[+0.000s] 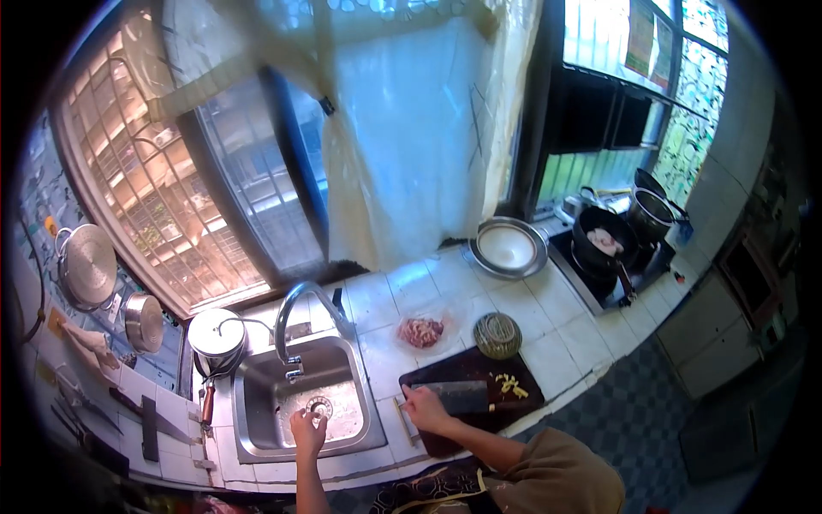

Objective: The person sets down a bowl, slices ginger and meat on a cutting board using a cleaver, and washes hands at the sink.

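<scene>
My left hand (308, 431) is over the sink (244, 403), its fingers drawn together near the drain; anything in them is too small to make out. At the left end of a dark chopping board (441, 446), my right hand (425, 410) has its fingers bent beside the cleaver blade (458, 397). What these fingers hold, if anything, is hidden. The cleaver lies flat, its dark handle pointing right. Pale yellow chopped pieces (511, 385) lie on the board. Behind it are raw meat (420, 332) in a clear plastic bag and a round greenish bowl (497, 335).
A curved faucet (295, 295) rises behind the sink. A lidded pot (216, 332) stands at its left, and knives (150, 428) hang on the left wall. A metal basin (509, 247) sits by the window. A black wok (604, 239) with pale food is on the stove.
</scene>
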A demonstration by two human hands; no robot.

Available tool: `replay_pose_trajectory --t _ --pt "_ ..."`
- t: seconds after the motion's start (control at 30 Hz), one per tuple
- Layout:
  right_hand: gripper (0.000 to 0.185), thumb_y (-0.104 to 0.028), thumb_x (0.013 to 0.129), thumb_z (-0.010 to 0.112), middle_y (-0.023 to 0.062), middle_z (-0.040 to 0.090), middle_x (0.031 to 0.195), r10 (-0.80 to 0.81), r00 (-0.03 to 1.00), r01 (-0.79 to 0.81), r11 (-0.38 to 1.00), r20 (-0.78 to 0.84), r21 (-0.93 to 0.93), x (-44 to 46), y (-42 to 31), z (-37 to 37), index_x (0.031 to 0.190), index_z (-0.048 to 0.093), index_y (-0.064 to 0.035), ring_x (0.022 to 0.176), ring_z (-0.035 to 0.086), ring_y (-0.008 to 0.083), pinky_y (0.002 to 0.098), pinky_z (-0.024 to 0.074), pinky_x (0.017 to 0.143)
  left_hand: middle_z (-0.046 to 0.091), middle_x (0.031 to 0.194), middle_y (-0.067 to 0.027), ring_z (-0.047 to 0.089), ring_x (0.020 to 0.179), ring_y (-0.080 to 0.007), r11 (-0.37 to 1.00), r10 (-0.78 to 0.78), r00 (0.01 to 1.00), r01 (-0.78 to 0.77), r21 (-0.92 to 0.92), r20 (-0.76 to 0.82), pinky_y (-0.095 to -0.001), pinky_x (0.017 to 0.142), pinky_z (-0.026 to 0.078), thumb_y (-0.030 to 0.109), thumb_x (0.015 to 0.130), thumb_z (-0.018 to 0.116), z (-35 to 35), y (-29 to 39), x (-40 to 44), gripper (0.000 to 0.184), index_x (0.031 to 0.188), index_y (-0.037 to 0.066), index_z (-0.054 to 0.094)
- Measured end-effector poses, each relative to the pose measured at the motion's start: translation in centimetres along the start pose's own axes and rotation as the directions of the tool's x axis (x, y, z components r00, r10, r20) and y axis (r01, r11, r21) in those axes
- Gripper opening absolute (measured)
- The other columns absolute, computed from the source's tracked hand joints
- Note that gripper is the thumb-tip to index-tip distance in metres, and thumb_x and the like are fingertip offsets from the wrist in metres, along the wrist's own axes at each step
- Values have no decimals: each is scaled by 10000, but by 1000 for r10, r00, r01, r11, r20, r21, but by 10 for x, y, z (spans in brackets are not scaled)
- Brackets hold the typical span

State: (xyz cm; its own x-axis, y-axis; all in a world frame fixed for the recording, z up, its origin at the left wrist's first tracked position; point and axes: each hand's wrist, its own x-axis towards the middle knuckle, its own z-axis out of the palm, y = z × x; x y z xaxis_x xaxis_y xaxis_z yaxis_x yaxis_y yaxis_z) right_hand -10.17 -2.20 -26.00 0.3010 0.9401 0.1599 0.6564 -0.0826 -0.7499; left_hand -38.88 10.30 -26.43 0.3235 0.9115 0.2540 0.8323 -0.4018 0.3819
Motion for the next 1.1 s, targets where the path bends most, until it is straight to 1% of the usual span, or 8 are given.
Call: replay_pose_trajectory --t 0.1,0.13,0.2,0.27,0.47,0.67,0.87,1.1 --pt "413 -158 756 618 132 640 946 -231 973 231 968 15 -98 4 9 -2 1158 596 -67 997 546 350 442 467 824 625 1026 -178 555 988 -358 954 -184 982 167 -249 -49 -429 883 438 101 735 681 2 19 -9 117 691 5 630" --pt "414 -165 751 620 132 631 980 -199 969 212 974 146 -85 3 5 -12 1154 599 -72 1014 538 352 446 464 838 606 1099 -192 540 1043 -370 983 -69 983 38 -181 -171 -438 917 423 81 728 671 1 28 -12 93 759 -3 648" --pt "398 -188 747 626 136 632 969 -181 948 208 975 262 -81 -6 4 -18 1131 613 -83 1005 547 350 444 469 833 419 1343 -269 418 1221 -418 991 -58 998 55 -125 -22 -445 1026 345 87 709 690 -6 49 -22 581 1257 23 510" --pt "251 -207 759 631 131 645 883 -191 952 201 980 239 -15 -17 7 -22 970 669 -76 943 574 342 439 479 802 368 1376 -282 381 1239 -441 989 -65 997 70 -133 42 -464 1036 325 134 709 719 -12 73 -31 709 1346 50 420" --pt "222 -246 781 638 118 649 776 -62 966 74 996 250 -38 -57 17 -52 665 649 -57 849 596 318 454 470 740 412 1351 -259 383 1235 -439 999 -31 998 30 23 50 -489 1023 330 146 728 710 11 67 -63 453 1158 63 594" --pt "198 -196 734 714 93 623 748 62 978 -55 998 199 -41 -100 22 -54 835 606 -64 765 594 292 404 478 678 512 1264 -218 422 1202 -427 990 -82 989 67 -127 -120 -496 1017 338 114 724 696 16 51 -110 259 978 74 663" --pt "113 -142 758 660 131 635 726 -183 946 207 976 268 -65 -137 -24 13 795 627 -41 723 609 306 402 485 661 542 1219 -181 443 1188 -395 968 -243 951 224 -113 -190 -481 995 368 137 730 685 -38 14 -219 212 932 74 677" --pt "177 -197 755 704 127 620 690 -361 748 402 914 557 53 -230 -186 128 715 608 -53 702 611 314 409 478 637 575 1200 -156 449 1192 -373 903 -427 850 420 -91 -309 -458 997 376 147 747 688 -113 -69 -403 178 913 83 686"
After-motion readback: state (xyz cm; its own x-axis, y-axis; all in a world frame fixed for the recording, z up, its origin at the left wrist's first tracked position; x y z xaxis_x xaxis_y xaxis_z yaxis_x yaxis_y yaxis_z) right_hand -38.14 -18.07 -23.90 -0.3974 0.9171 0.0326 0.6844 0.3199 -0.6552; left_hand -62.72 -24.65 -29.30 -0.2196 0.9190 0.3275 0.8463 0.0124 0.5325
